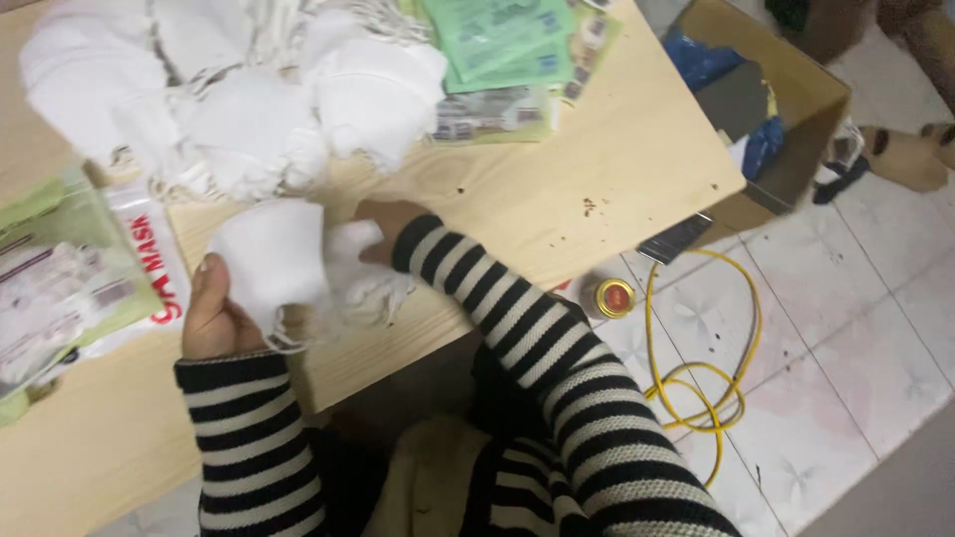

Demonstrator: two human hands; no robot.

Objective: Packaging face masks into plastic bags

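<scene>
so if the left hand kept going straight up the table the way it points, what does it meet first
Probably the pile of white masks: the left hand, holding one white mask, points up-table toward it. Depth is unclear.

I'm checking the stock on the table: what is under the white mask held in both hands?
Under the white mask more white masks lie on the wooden table. The left hand holds its edge; the right hand is mostly covered.

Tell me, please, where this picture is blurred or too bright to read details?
Head view: the pile of white masks is overexposed, folds nearly lost; the left hand and the white mask it holds are softened by motion blur; the right hand is half hidden; the yellow cable on the floor stays fairly sharp.
</scene>
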